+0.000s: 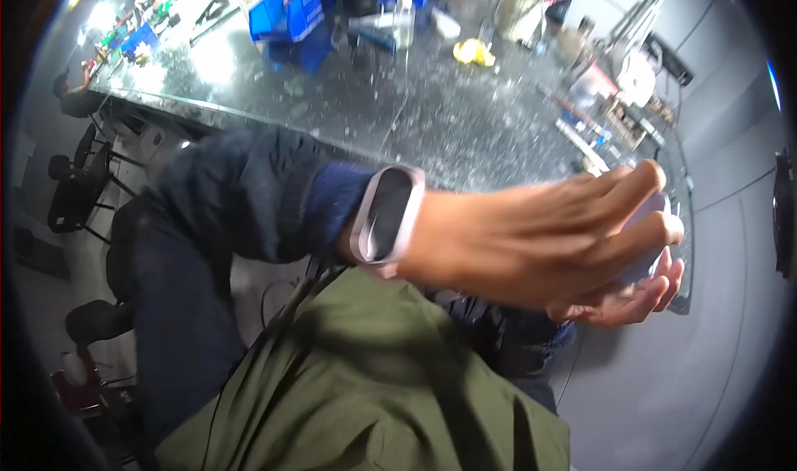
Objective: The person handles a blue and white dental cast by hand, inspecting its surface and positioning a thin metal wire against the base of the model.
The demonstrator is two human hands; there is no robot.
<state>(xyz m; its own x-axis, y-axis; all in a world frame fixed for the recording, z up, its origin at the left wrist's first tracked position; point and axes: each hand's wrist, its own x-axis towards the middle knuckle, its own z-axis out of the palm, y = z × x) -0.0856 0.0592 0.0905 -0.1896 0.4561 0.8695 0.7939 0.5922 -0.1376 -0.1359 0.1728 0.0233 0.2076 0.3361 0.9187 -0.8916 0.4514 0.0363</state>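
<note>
My left arm, in a dark sleeve with a light pink wristband (388, 219), reaches across to the right. My left hand (548, 242) has its fingers bent over a pale bluish object (650, 259), and motion smears it a little. Beneath lies my right hand (627, 303), palm upward, its fingers curled up around the same object from below. Most of the object is hidden between the two hands, so its kind does not show. Both hands are near the right edge of the dark glossy table (332, 97).
Blue bins (290, 12), a small clear bottle (404, 18) and a crumpled yellow thing (474, 52) stand along the back. Tools and small parts (594, 134) crowd the table's right side. Dark chairs (83, 193) are at the left.
</note>
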